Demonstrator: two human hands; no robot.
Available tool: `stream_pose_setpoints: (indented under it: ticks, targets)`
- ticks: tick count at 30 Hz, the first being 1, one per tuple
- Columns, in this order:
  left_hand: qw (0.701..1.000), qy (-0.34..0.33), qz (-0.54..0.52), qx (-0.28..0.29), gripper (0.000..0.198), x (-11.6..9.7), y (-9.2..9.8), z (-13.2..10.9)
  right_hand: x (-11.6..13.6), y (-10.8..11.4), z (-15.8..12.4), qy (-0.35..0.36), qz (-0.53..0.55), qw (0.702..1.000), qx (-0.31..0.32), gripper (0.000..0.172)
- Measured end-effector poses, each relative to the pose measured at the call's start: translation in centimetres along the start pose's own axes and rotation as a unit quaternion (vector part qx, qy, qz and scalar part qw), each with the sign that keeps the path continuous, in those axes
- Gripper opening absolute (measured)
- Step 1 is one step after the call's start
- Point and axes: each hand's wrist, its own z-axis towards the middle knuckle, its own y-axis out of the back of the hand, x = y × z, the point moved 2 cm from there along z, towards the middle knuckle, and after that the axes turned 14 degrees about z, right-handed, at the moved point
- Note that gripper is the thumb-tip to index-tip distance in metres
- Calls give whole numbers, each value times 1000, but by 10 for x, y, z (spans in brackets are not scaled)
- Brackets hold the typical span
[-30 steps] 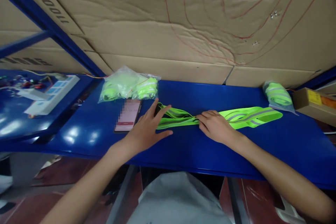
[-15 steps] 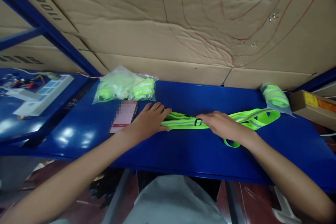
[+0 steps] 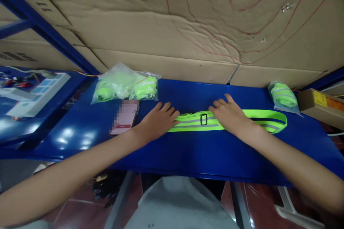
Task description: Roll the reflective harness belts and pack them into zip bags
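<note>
Reflective neon-green strap [image 3: 188, 126] lies on blue table [image 3: 172, 157], black slide buckle [image 3: 201, 119] between the hands; left hand [image 3: 158, 121] over its left end, fingers bent, can't tell if pinching; right hand [image 3: 228, 115] laid across strap, fingers loosely spread.

Hands [image 3: 158, 121] [image 3: 228, 115] hide parts of the green strap [image 3: 211, 122]

Left hand [image 3: 157, 122], right hand [image 3: 229, 116] palm-down
</note>
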Motion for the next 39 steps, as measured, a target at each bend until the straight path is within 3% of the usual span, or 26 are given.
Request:
stream_pose_setpoints:
  ticks: [4, 7, 11, 18, 24, 29, 31, 33, 36, 39]
  targets:
    - [999, -13, -2, -34, 30, -3, -3, 2, 41, -11, -11, 53, -25, 988, -145, 46]
    - [998, -18, -23, -59, 27, -3, -6, 0, 67, -30, -9, 116, 34, 976, -181, 51]
    - [996, -12, -44, -82, 30, -3, -5, -5, 66, -47, -2, 108, 62, 976, -178, 50]
    - [994, -11, -64, -83, 38, -7, -5, -8, 39, -51, 3, 117, 134, 961, -210, 43]
    - [997, 26, -9, -78, 29, -7, -9, -8, 36, -50, 4, 81, 80, 976, -187, 33]
    - [996, 16, -45, -71, 29, -9, -8, -5, 39, -47, -1, 63, 79, 986, -133, 25]
    - [992, 58, -79, -79, 33, -9, -3, -4, 38, -47, -1, 50, 84, 987, -127, 25]
    - [978, 145, -111, -98, 41, -8, 2, -7, 37, -47, -2, 49, 82, 985, -142, 27]
    - [939, 264, -182, -123, 55, -7, 4, -15, 34, -45, -4, 53, 74, 979, -182, 30]
    - [901, 331, -254, -121, 53, -7, -2, -23, 34, -42, -7, 59, 65, 977, -194, 30]
